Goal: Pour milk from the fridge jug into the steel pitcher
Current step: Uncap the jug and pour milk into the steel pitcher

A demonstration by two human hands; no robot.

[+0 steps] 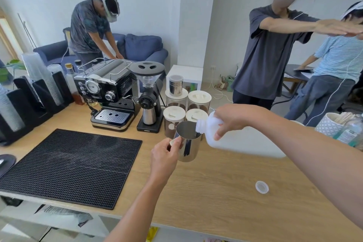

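A white plastic milk jug lies tipped on its side above the wooden counter, its open neck over the rim of the steel pitcher. My right hand grips the jug near its neck from above. The pitcher stands upright on the counter, and my left hand holds its handle on the left side. I cannot see any milk stream at the spout. The jug's white cap lies loose on the counter to the right.
A black rubber mat covers the counter's left part. Behind stand an espresso machine, a grinder and several lidded coffee jars. Cup stacks sit far left, a stirrer holder far right. Three persons stand beyond the counter.
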